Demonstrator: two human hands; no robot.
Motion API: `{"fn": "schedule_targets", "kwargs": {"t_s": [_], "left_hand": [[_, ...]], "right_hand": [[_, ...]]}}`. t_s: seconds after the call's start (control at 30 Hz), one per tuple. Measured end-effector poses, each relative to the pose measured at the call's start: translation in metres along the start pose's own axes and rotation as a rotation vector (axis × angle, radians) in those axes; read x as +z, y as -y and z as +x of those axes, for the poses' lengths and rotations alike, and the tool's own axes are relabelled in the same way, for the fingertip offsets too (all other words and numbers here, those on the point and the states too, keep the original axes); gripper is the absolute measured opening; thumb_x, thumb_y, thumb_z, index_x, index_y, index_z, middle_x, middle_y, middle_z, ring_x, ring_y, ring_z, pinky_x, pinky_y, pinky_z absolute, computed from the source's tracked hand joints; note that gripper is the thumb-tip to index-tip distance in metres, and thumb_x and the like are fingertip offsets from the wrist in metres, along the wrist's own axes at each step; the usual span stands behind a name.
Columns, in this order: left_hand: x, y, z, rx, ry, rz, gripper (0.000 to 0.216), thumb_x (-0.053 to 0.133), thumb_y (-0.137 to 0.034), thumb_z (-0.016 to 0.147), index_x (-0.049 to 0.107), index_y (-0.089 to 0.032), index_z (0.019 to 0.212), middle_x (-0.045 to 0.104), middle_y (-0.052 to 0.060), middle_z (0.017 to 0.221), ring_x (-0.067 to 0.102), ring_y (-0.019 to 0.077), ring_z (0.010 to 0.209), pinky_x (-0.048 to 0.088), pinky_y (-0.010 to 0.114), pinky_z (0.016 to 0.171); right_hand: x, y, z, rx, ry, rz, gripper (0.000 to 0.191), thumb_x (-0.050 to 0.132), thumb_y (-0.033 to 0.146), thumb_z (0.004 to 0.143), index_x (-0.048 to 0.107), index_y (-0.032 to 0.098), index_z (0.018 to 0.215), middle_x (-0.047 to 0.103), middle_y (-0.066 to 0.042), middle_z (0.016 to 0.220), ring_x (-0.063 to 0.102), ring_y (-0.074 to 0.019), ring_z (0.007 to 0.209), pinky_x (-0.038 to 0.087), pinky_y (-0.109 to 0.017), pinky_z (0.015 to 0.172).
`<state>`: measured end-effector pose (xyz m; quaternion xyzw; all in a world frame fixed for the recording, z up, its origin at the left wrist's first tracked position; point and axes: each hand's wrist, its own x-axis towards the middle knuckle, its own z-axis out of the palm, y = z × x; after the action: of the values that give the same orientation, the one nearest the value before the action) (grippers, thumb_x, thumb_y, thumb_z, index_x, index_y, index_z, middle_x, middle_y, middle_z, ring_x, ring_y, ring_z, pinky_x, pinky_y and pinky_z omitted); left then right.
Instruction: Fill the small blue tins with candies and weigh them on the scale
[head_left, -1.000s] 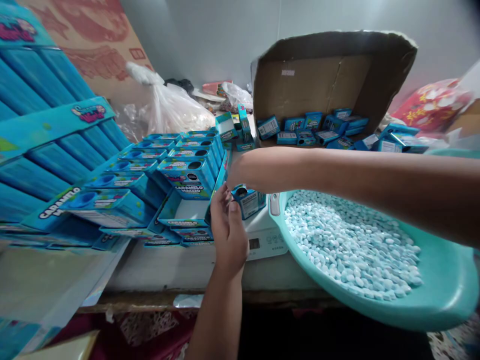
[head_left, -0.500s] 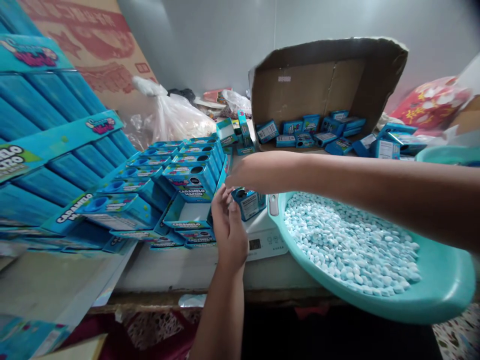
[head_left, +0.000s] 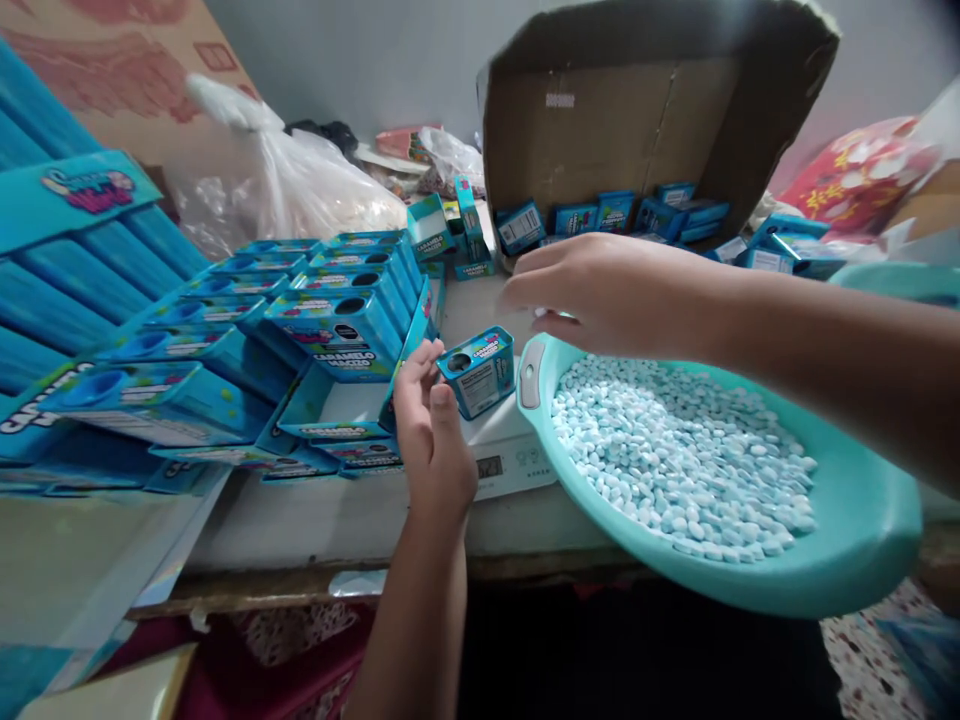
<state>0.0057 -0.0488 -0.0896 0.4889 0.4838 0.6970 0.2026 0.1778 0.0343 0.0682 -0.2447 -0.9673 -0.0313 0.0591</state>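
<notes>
- The right hand [head_left: 600, 295] has pulled away! Half a second ago it sat right over the small blue candy box [head_left: 478, 370]. Now it hovers to the right of the white kitchen scale [head_left: 510, 455], above the near rim of the teal basin [head_left: 862, 540].
- Its fingers are loose and half stretched, pointing left, with nothing clearly gripped. A pale speck shows under the fingertips, too small to tell what it is.
- With that hand gone, the candy box shows in full. It stands on the scale's platform, round hole in the top uncovered, printed label facing us, in the same spot as before.
- The left hand [head_left: 427, 430] has barely moved. It stays at the left edge of the scale, fingers curled against the box's left end, thumb raised and off the box: a light touch, not a full grasp.
- The basin still butts against the scale's right side, tipped toward us and heaped with pale blue candies [head_left: 675, 450].
- Left of the scale, the display trays [head_left: 337, 320] of blue boxes stand in rows as before.
- Behind the scale, the open cardboard carton [head_left: 600, 120] holds loose small boxes [head_left: 615, 212], and the view now sits a little lower on it.
</notes>
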Motion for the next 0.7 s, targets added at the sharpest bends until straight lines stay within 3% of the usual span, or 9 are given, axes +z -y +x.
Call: {"fn": "schedule_targets", "kwargs": {"t_s": [0.13, 0.27, 0.4, 0.57, 0.7], "left_hand": [[0.001, -0.001, -0.003, 0.04, -0.018, 0.028, 0.043, 0.046, -0.049, 0.102, 0.054, -0.023, 0.136, 0.055, 0.011, 0.145, 0.051, 0.0238, 0.136, 0.04, 0.041, 0.116], [0.0, 0.0, -0.004, 0.281, -0.085, 0.085, 0.04, 0.046, -0.04, 0.103, 0.054, -0.021, 0.138, 0.055, 0.012, 0.143, 0.05, 0.0258, 0.138, 0.038, 0.046, 0.118], [-0.001, -0.001, -0.003, 0.448, -0.213, 0.011, 0.037, 0.048, -0.038, 0.1, 0.056, -0.026, 0.134, 0.059, 0.01, 0.135, 0.057, 0.0289, 0.13, 0.045, 0.052, 0.112], [0.0, -0.004, -0.004, 0.431, -0.265, -0.008, 0.033, 0.048, -0.039, 0.1, 0.057, -0.022, 0.127, 0.061, 0.01, 0.129, 0.061, 0.0273, 0.124, 0.05, 0.048, 0.106], [0.004, -0.005, -0.002, 0.449, -0.331, -0.056, 0.029, 0.051, -0.038, 0.097, 0.059, -0.022, 0.12, 0.065, 0.008, 0.119, 0.066, 0.0256, 0.115, 0.054, 0.045, 0.098]], "right_hand": [[0.002, 0.0, 0.027, -0.053, 0.016, 0.027, 0.022, 0.054, 0.008, 0.086, 0.068, 0.02, 0.099, 0.066, -0.002, 0.092, 0.058, -0.0179, 0.087, 0.037, -0.029, 0.077], [0.011, 0.008, 0.052, -0.16, 0.003, 0.081, 0.024, 0.056, 0.005, 0.082, 0.067, 0.017, 0.101, 0.068, -0.002, 0.091, 0.057, -0.0164, 0.082, 0.036, -0.028, 0.072], [0.024, 0.016, 0.066, -0.184, 0.0, 0.199, 0.026, 0.055, 0.01, 0.084, 0.065, 0.021, 0.105, 0.07, 0.001, 0.091, 0.057, -0.0137, 0.078, 0.038, -0.026, 0.069], [0.037, 0.015, 0.073, -0.222, 0.069, 0.173, 0.034, 0.056, 0.007, 0.081, 0.065, 0.022, 0.11, 0.07, 0.0, 0.09, 0.057, -0.0161, 0.079, 0.04, -0.028, 0.07], [0.036, 0.012, 0.068, -0.229, 0.055, 0.17, 0.029, 0.051, 0.009, 0.086, 0.064, 0.02, 0.108, 0.069, -0.001, 0.095, 0.059, -0.0158, 0.086, 0.041, -0.027, 0.077]]}}
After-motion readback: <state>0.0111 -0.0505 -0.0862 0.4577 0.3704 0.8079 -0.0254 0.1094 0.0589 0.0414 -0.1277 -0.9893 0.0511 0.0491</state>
